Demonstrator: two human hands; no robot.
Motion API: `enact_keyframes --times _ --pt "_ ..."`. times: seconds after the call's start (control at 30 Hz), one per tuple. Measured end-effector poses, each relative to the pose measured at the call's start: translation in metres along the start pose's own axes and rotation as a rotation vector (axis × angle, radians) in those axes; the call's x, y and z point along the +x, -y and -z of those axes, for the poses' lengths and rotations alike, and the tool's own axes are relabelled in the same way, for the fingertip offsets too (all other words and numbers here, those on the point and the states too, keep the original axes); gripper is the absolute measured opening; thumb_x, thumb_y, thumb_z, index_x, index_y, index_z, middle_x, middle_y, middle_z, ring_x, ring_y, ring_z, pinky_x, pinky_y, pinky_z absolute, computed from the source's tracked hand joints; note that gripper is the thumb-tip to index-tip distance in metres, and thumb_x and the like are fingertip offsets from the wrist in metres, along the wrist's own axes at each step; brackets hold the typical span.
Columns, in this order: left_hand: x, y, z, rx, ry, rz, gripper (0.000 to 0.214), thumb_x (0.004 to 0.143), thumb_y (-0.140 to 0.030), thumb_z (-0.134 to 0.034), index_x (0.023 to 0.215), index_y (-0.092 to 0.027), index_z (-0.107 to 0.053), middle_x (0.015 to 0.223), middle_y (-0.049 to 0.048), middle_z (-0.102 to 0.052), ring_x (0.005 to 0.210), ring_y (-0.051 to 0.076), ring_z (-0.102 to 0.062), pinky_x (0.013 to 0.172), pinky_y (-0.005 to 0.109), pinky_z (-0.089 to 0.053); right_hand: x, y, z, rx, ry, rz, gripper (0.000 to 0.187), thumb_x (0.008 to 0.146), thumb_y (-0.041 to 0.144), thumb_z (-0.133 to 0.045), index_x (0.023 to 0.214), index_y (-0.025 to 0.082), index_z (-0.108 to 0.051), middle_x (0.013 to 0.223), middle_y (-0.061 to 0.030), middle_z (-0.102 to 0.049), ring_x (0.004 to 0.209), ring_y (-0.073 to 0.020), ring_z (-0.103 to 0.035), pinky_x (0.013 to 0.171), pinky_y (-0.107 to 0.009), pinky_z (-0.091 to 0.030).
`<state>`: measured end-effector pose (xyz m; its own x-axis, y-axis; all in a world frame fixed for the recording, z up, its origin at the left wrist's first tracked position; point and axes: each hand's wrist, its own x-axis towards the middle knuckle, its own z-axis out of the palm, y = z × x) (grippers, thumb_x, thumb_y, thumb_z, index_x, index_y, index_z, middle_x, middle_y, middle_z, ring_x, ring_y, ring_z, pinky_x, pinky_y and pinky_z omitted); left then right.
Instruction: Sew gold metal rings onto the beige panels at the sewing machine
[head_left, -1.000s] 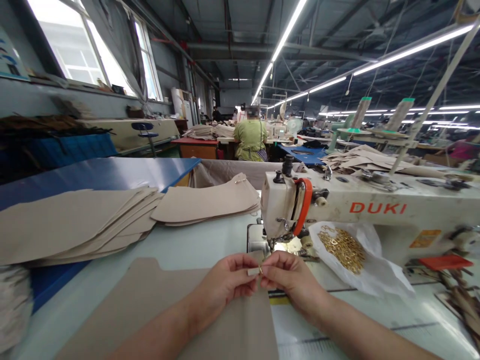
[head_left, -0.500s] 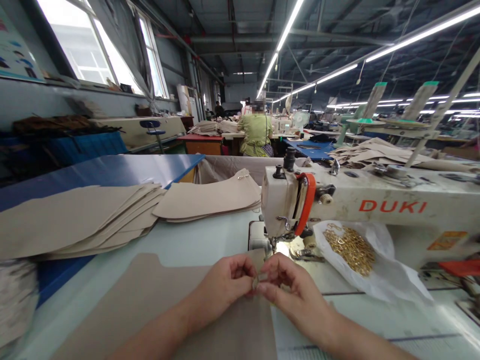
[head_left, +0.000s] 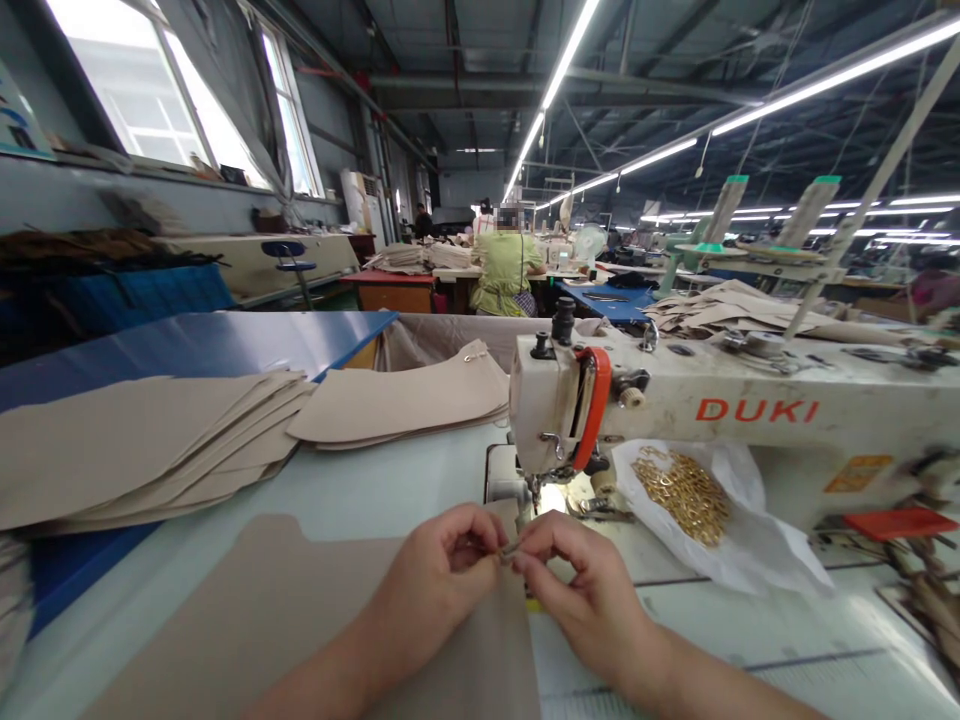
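Over a large beige fabric panel (head_left: pixel 322 610), my left hand (head_left: pixel 431 585) and my right hand (head_left: pixel 589 595) meet just in front of the needle area of a white sewing machine (head_left: pixel 551 420). Their fingertips pinch a small narrow beige strip (head_left: pixel 511 548) between them, one hand at each end. My fingers cover most of the strip, so its full shape is hidden. The panel lies flat under my left forearm. Its upper right corner reaches toward the lit presser foot.
An open white plastic bag (head_left: pixel 765 555) with many gold metal clasps (head_left: pixel 682 495) lies under the machine arm. Stacked beige pieces (head_left: pixel 405 400) are behind left, with a larger pile (head_left: pixel 142 440) farther left. A person in a yellow-green top (head_left: pixel 506 265) sits ahead.
The small strip has turned from fairly upright to slanting sideways between my fingertips. Both hands keep their pinch. The whole view has shifted a little, so things appear farther left.
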<state>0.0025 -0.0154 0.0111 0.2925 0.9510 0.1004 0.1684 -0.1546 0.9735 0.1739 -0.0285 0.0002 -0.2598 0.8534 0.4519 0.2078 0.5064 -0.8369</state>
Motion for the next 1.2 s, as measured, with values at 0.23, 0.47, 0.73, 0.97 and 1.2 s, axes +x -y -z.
enact_keyframes --times 0.23,0.47,0.73,0.97,1.2 --pt "0.0 -0.011 -0.001 -0.092 -0.077 0.071 0.009 0.062 -0.019 -0.062 0.06 -0.017 -0.054 0.065 -0.0014 -0.06 0.062 0.012 -0.057 0.06 0.022 -0.046 0.002 -0.005 -0.009 0.105 -0.093 -0.139 0.013 0.078 0.02 -0.057 0.066 0.017 -0.055 0.068 -0.0016 -0.059 0.064 -0.0136 -0.053 0.061 -0.025 -0.042" --pt "0.002 -0.008 -0.002 -0.141 -0.085 0.097 0.012 0.06 -0.022 -0.068 0.065 -0.017 -0.058 0.064 -0.001 -0.063 0.062 0.014 -0.061 0.062 0.023 -0.049 0.002 -0.007 -0.011 0.122 -0.121 -0.188 0.014 0.077 0.021 -0.057 0.064 0.017 -0.054 0.065 -0.0006 -0.057 0.061 -0.0132 -0.051 0.059 -0.025 -0.041" --pt "-0.002 -0.005 -0.004 -0.049 -0.167 0.011 0.01 0.064 -0.02 -0.066 0.066 -0.017 -0.057 0.065 -0.0015 -0.061 0.062 0.013 -0.059 0.06 0.022 -0.048 0.001 -0.01 -0.008 0.222 -0.052 -0.21 0.005 0.079 0.022 -0.058 0.078 0.018 -0.055 0.068 0.0006 -0.059 0.061 -0.0122 -0.053 0.059 -0.023 -0.04" --pt "-0.002 -0.001 -0.002 -0.042 -0.128 0.004 0.009 0.066 -0.02 -0.065 0.071 -0.017 -0.058 0.069 -0.0004 -0.062 0.066 0.015 -0.061 0.065 0.024 -0.049 0.002 -0.004 -0.005 0.291 0.024 -0.3 0.015 0.081 0.029 -0.057 0.074 0.016 -0.058 0.064 0.001 -0.059 0.059 -0.0105 -0.052 0.057 -0.021 -0.04" --pt "0.0 -0.001 0.001 0.051 0.018 0.073 0.015 0.075 -0.031 -0.061 0.08 -0.018 -0.066 0.076 0.0005 -0.068 0.074 0.018 -0.062 0.07 0.025 -0.048 0.004 -0.001 -0.004 0.294 0.041 -0.326 0.02 0.081 0.033 -0.057 0.07 0.017 -0.054 0.061 0.0024 -0.056 0.055 -0.0098 -0.05 0.055 -0.02 -0.039"
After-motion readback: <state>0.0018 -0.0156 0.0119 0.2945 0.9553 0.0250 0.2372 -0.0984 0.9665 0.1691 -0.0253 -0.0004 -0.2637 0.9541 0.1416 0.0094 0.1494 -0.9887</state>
